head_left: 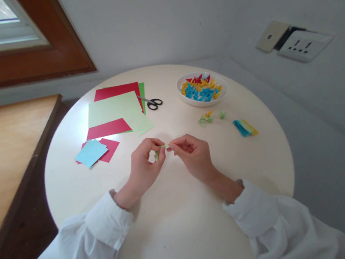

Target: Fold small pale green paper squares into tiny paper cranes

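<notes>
Between my two hands is a small folded piece of light green paper point(157, 155), partly hidden by my fingers. My left hand point(147, 161) pinches it between thumb and fingers. From the other side, my right hand point(194, 154) has its thumb and forefinger closed on the paper's right end. Beyond my right hand lie several small folded paper cranes point(207, 119), light green and yellow, with one green crane point(223, 115) a little apart. A white dish point(181, 97) behind them holds many blue, yellow and red cranes.
Black-handled scissors point(153, 104) rest against large red and green paper sheets point(110, 107) at the back left. Small blue and red paper squares point(91, 153) lie nearer. Folded coloured strips point(245, 128) sit at right on the round white table point(178, 237). Walls stand behind and right.
</notes>
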`<state>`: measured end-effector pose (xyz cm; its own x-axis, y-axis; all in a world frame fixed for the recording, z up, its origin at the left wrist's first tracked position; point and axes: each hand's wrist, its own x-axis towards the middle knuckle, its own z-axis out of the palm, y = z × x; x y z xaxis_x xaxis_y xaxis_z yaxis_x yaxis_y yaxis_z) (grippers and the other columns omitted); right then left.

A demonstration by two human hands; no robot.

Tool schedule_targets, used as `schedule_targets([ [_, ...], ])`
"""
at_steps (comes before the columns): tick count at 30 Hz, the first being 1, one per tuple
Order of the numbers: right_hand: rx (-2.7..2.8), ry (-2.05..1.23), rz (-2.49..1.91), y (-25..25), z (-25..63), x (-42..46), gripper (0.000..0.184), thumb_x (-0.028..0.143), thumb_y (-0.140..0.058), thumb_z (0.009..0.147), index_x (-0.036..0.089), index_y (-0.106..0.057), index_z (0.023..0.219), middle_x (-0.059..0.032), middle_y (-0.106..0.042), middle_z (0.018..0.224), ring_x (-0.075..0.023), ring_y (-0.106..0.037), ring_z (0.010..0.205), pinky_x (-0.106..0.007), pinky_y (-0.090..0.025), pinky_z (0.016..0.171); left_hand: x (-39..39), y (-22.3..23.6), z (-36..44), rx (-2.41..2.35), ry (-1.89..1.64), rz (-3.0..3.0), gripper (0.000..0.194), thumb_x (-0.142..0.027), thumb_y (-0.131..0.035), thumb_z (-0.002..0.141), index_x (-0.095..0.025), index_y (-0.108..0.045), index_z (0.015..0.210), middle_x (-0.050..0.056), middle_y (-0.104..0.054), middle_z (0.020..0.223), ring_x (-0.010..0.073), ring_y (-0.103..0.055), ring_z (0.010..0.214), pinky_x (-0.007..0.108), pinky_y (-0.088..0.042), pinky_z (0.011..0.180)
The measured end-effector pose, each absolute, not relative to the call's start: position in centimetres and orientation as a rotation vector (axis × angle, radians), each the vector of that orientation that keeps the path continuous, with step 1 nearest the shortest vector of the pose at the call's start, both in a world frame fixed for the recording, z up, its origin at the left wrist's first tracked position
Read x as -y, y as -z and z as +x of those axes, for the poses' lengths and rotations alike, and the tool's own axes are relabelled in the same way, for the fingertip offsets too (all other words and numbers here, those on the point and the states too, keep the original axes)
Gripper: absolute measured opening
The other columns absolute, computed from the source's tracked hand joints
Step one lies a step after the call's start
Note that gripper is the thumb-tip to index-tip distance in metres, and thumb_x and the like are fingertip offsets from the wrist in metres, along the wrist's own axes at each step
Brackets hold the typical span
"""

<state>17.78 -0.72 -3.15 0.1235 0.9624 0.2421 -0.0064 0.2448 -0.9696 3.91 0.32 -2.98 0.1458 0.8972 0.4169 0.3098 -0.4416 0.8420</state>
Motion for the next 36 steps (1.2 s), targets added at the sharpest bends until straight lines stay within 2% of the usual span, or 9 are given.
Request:
schedule_targets([
  [11, 1.189, -0.936, -1.105, 2.9, 17.7, 0.7, 0.008, 0.026, -0.065, 0.071, 0.019, -0.062, 0.068, 0.0004, -0.066, 0.065, -0.0112, -0.061, 0.060, -0.024, -0.052, 0.058, -0.5, 3.0, 4.1, -1.162, -1.289, 1.829, 0.014, -0.018, -0.056, 0.076, -0.019, -0.047, 0.065, 0.005, -0.063, 0.081, 0.0140, -0.059, 0.072, 0.027, -0.045, 0.059],
  [16, 1.164, -0.945, -1.107, 2.9, 17.6, 0.6, 0.012, 0.029, -0.067, 0.070, 0.019, -0.062, 0.071, 0.0005, -0.066, 0.067, -0.0117, -0.063, 0.061, -0.024, -0.052, 0.057, -0.5, 3.3, 4.1, -1.107, -1.321, 1.766, 0.014, -0.017, -0.057, 0.076, -0.020, -0.045, 0.068, 0.004, -0.062, 0.081, 0.0143, -0.059, 0.075, 0.029, -0.047, 0.066],
  [21, 1.142, -0.968, -1.081, 2.9, 17.6, 0.5, 0.012, 0.028, -0.067, 0.069, 0.019, -0.061, 0.072, 0.0008, -0.065, 0.067, -0.0116, -0.063, 0.061, -0.024, -0.053, 0.057, -0.6, 3.4, 4.2, -1.081, -1.328, 1.751, 0.009, -0.014, -0.056, 0.075, -0.020, -0.050, 0.078, 0.002, -0.059, 0.080, 0.0134, -0.058, 0.077, 0.028, -0.047, 0.069],
  [24, 1.154, -0.952, -1.086, 3.2, 17.5, 0.5, 0.014, 0.030, -0.067, 0.070, 0.019, -0.061, 0.074, 0.0002, -0.066, 0.069, -0.0122, -0.064, 0.064, -0.025, -0.054, 0.060, -0.7, 3.4, 4.1, -1.111, -1.316, 1.770, 0.010, -0.013, -0.055, 0.076, -0.020, -0.052, 0.084, 0.002, -0.059, 0.079, 0.0132, -0.057, 0.076, 0.027, -0.047, 0.069],
  [30, 1.227, -0.936, -1.097, 3.9, 17.4, 0.3, 0.023, 0.030, -0.069, 0.068, 0.020, -0.063, 0.088, -0.0012, -0.068, 0.082, -0.0135, -0.066, 0.076, -0.027, -0.054, 0.073, -0.8, 3.5, 4.2, -1.142, -1.324, 1.787, 0.008, -0.015, -0.055, 0.075, -0.020, -0.052, 0.082, 0.001, -0.058, 0.078, 0.0137, -0.058, 0.076, 0.027, -0.048, 0.071],
  [36, 1.192, -0.937, -1.107, 3.6, 17.7, 0.0, 0.018, 0.026, -0.068, 0.068, 0.019, -0.062, 0.084, -0.0002, -0.067, 0.076, -0.0126, -0.065, 0.071, -0.027, -0.054, 0.071, -0.8, 3.6, 4.1, -1.135, -1.307, 1.821, 0.016, -0.016, -0.055, 0.077, -0.019, -0.055, 0.092, 0.006, -0.062, 0.094, 0.0162, -0.060, 0.089, 0.031, -0.049, 0.081],
])
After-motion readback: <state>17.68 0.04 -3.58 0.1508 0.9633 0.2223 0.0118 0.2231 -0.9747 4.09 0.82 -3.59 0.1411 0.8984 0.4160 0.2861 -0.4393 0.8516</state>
